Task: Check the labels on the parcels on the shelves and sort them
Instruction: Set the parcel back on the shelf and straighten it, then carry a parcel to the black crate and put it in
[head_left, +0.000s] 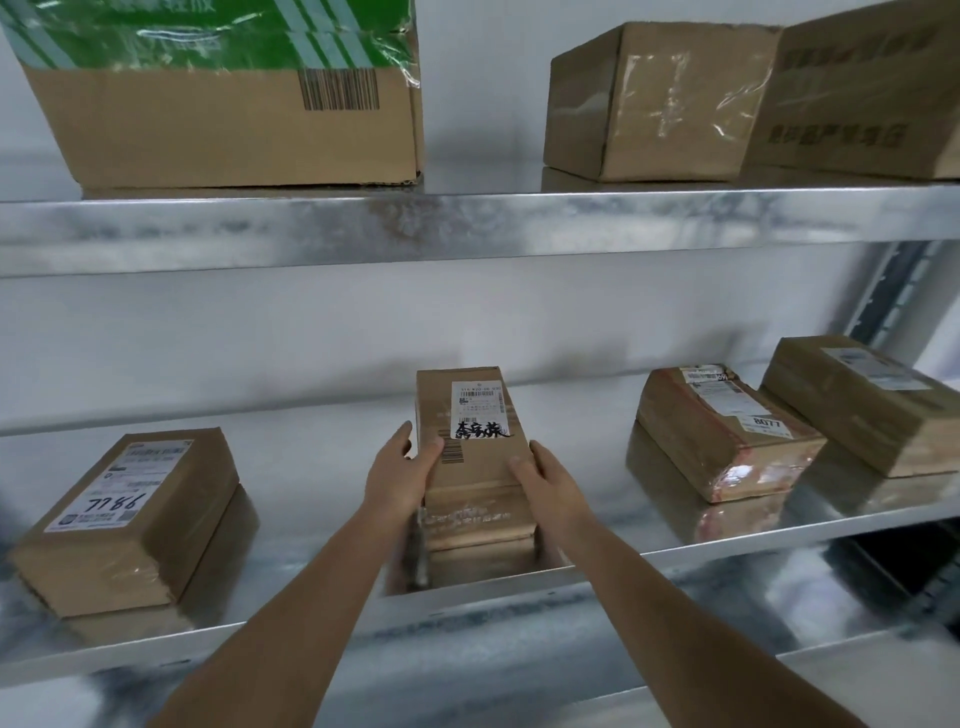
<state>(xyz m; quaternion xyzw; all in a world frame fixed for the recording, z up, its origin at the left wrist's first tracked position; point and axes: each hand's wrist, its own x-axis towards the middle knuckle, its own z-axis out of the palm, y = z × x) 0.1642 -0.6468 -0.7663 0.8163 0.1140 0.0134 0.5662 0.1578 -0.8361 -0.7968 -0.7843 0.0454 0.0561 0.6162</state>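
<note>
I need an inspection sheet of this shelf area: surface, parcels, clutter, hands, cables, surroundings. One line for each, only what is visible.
Surface: lower metal shelf, shiny, reflecting the parcels; upper metal shelf above it.
Job's things: middle parcel with white label; left parcel marked 7286; taped parcel marked 8077; far right parcel.
Clutter: on the upper shelf, green-taped box, plain box, printed box.
Grippers: left hand and right hand hold the middle parcel by its sides.
Cables: nothing seen.
Surroundings: white wall behind; shelf upright at right.
</note>
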